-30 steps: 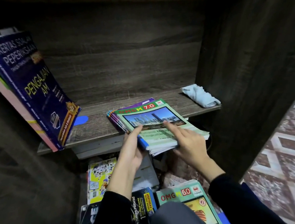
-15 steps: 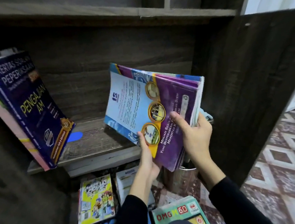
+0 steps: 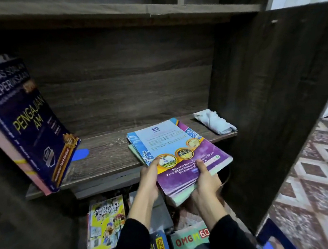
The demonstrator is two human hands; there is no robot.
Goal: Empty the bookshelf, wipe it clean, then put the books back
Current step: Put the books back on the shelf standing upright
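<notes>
A stack of thin books, purple and blue back cover up, lies flat on the dark wooden shelf and overhangs its front edge. My left hand grips the stack's near left edge, thumb on the cover. My right hand grips the near right corner, thumb on top and fingers underneath. A dark blue book titled "Pengajian Am" leans against the left wall with other books behind it. A pale blue cloth lies crumpled at the shelf's right end.
Below the shelf several books lie on the floor: a yellow cartoon cover, a green "OMG" book and darker ones. A small blue object sits on the shelf. The cabinet's side panel stands at right, patterned floor beyond.
The stack was lifted off the shelf, flipped over so the purple back cover faces up, and is now laid flat on the shelf again. The camera has tilted up.
</notes>
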